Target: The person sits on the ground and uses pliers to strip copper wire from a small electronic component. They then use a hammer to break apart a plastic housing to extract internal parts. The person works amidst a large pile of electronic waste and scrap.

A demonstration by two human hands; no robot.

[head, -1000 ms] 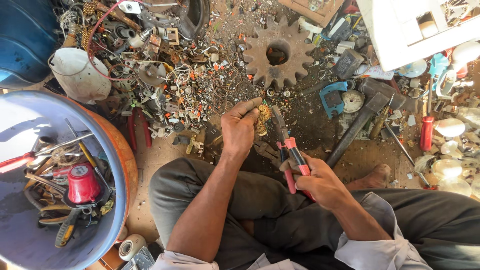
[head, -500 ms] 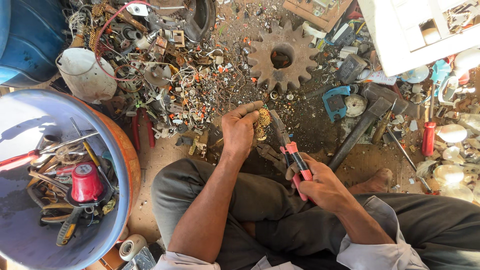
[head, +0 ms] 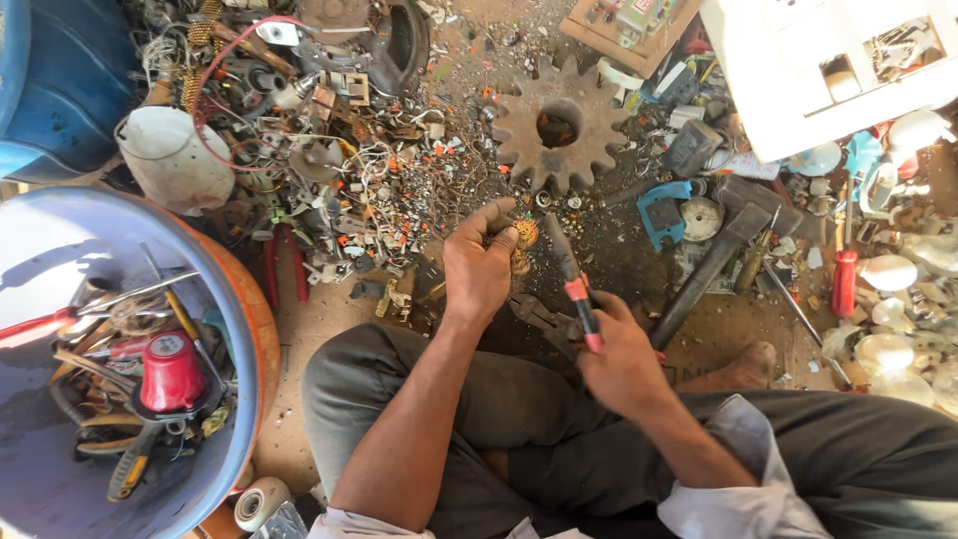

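Observation:
My left hand (head: 481, 265) pinches a small brass-coloured coil part (head: 525, 236) between thumb and fingers, just above my knees. My right hand (head: 621, 361) grips the red handles of a pair of pliers (head: 571, 276), whose dark jaws point up and left beside the brass part. I cannot tell if the jaws touch it. I sit cross-legged in dark trousers on a dirt floor.
A big rusty gear (head: 555, 125) lies ahead. Scrap wire and small metal bits (head: 369, 190) litter the left. A hammer (head: 723, 255) and red screwdriver (head: 846, 271) lie right. A blue tub (head: 235, 299) of tools stands left, a white pot (head: 175, 160) behind it.
The pliers have tilted more upright and closer to the brass part. Both hands stay nearly in place.

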